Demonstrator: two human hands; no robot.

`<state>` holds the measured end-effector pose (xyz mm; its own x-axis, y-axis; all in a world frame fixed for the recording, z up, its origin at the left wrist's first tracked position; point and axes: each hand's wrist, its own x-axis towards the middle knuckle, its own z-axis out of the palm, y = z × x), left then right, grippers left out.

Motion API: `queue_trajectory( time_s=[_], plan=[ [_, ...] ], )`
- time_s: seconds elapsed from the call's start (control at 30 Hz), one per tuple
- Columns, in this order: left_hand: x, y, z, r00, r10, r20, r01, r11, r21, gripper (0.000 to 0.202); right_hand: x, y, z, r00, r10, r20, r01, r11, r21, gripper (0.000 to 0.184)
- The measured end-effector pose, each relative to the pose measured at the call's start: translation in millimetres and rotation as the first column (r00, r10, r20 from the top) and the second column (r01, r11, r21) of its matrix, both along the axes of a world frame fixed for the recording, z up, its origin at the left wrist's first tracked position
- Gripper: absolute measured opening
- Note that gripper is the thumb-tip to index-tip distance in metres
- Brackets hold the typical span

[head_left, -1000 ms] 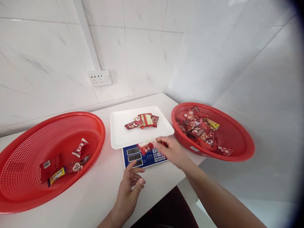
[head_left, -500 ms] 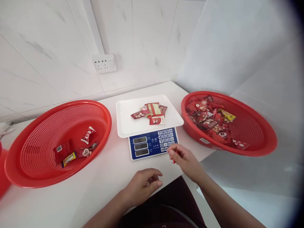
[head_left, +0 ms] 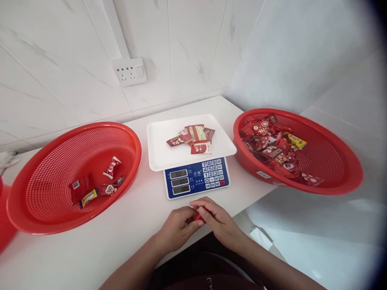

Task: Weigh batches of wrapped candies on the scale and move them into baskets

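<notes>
My left hand [head_left: 178,226] and my right hand [head_left: 216,219] meet at the table's near edge, just in front of the blue scale [head_left: 196,178]. Their fingertips pinch a small red thing [head_left: 198,216] between them, mostly hidden. The scale's white tray [head_left: 160,143] carries several red candy packets [head_left: 193,137]. The left red basket [head_left: 75,175] holds a few packets [head_left: 96,183]. The right red basket [head_left: 326,157] holds a heap of packets [head_left: 272,147].
A white tiled wall with a socket [head_left: 129,71] stands behind the table [head_left: 121,237]. Part of another red thing [head_left: 4,229] shows at the far left edge. A white scrap [head_left: 260,237] lies below the table's right corner.
A packet that my right hand carried over the scale now lies on the tray. My right hand drew back to the table's near edge and joined my left hand on a small red thing.
</notes>
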<state>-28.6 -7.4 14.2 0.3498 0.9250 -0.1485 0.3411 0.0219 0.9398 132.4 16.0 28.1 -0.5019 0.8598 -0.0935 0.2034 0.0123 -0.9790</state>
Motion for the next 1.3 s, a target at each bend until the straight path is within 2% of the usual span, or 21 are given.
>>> queue_trajectory(
  time_s=[0.27, 0.43, 0.6, 0.63, 0.7, 0.77, 0.83, 0.9, 0.93, 1.03, 1.2, 1.27, 1.3],
  plan=[
    [-2, 0, 3.7, 0.999, 0.042, 0.011, -0.042, 0.997, 0.064, 0.038, 4, 3, 8.0, 0.998, -0.011, 0.061, 0.016, 0.998, -0.068, 0.023],
    [-1, -1, 3.7, 0.999, 0.023, -0.038, -0.019, 0.996, 0.087, 0.037, 6, 3, 11.5, 0.996, -0.003, 0.093, 0.006, 1.0, -0.025, 0.025],
    [-3, -1, 5.4, 0.998, 0.021, -0.051, -0.014, 0.99, 0.137, 0.031, 8, 3, 0.6, 0.997, -0.071, 0.02, 0.072, 0.995, -0.075, 0.033],
    [-5, 0, 6.8, 0.999, 0.037, -0.039, -0.031, 0.989, 0.144, 0.028, 9, 4, -3.7, 0.994, -0.105, 0.003, 0.105, 0.989, -0.1, 0.035],
    [-13, 3, 11.4, 0.989, 0.144, -0.007, -0.141, 0.978, 0.154, 0.026, 10, 6, -13.5, 0.987, -0.163, 0.002, 0.162, 0.977, -0.14, 0.039],
    [-27, 7, 18.6, 0.943, 0.332, 0.032, -0.333, 0.931, 0.151, 0.027, 11, 9, -23.0, 0.984, -0.175, 0.027, 0.177, 0.973, -0.146, 0.041],
    [-47, 11, 28.1, 0.852, 0.52, 0.07, -0.524, 0.84, 0.141, 0.031, 11, 10, -30.5, 0.988, -0.153, 0.038, 0.156, 0.98, -0.125, 0.043],
    [-70, 15, 38.5, 0.763, 0.642, 0.067, -0.644, 0.749, 0.154, 0.037, 11, 9, -35.3, 0.991, -0.13, 0.035, 0.132, 0.987, -0.088, 0.043],
    [-81, 16, 43.4, 0.733, 0.679, 0.037, -0.673, 0.718, 0.177, 0.039, 11, 7, -36.9, 0.992, -0.12, 0.031, 0.122, 0.99, -0.068, 0.042],
    [-110, 20, 54.2, 0.671, 0.734, -0.107, -0.692, 0.671, 0.265, 0.043, 14, 4, -40.9, 0.997, -0.079, 0.012, 0.079, 0.997, -0.027, 0.039],
    [-145, 15, 62.8, 0.532, 0.804, -0.264, -0.724, 0.594, 0.35, 0.046, 17, 6, -45.5, 0.998, -0.057, -0.032, 0.057, 0.998, -0.008, 0.039],
    [-160, 5, 68.0, 0.449, 0.825, -0.344, -0.724, 0.562, 0.401, 0.041, 18, 7, -45.1, 0.998, -0.05, -0.045, 0.05, 0.999, -0.004, 0.039],
    [-169, -1, 71.5, 0.373, 0.843, -0.387, -0.717, 0.527, 0.456, 0.037, 18, 7, -44.4, 0.998, -0.047, -0.05, 0.047, 0.999, -0.005, 0.039]
  ],
)
